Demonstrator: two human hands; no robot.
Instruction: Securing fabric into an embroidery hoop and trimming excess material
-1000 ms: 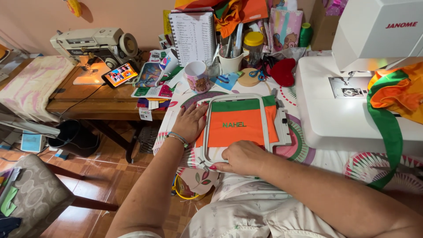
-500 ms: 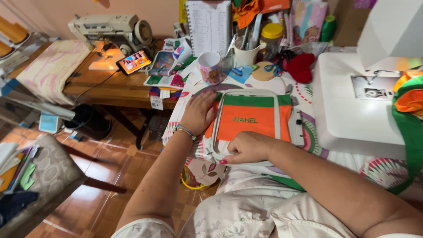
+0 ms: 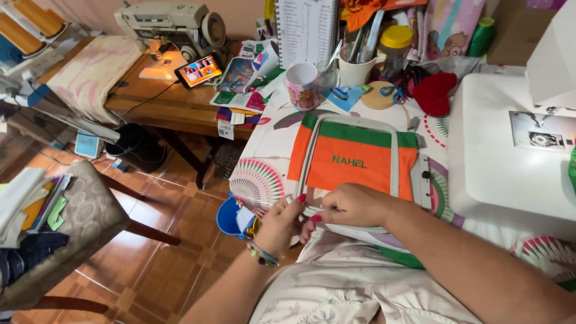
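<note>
We pinch the near edge of the white rounded plastic embroidery hoop (image 3: pixel 393 153) with left hand (image 3: pixel 282 219) and right hand (image 3: pixel 354 204), at six o'clock of the orange-and-green fabric (image 3: pixel 360 159); seemingly unhooping, which calls for loosening.

- Two sewing machines — one white (image 3: pixel 510 162), one cream (image 3: pixel 171 21)
- One embroidery hoop (image 3: pixel 351 162)
- One mug (image 3: pixel 302 85)
- One phone (image 3: pixel 198 70)
- Scissors (image 3: pixel 393 93) — one pair, perhaps more
- Two hands: left hand (image 3: pixel 282 225), right hand (image 3: pixel 351 205)
</note>
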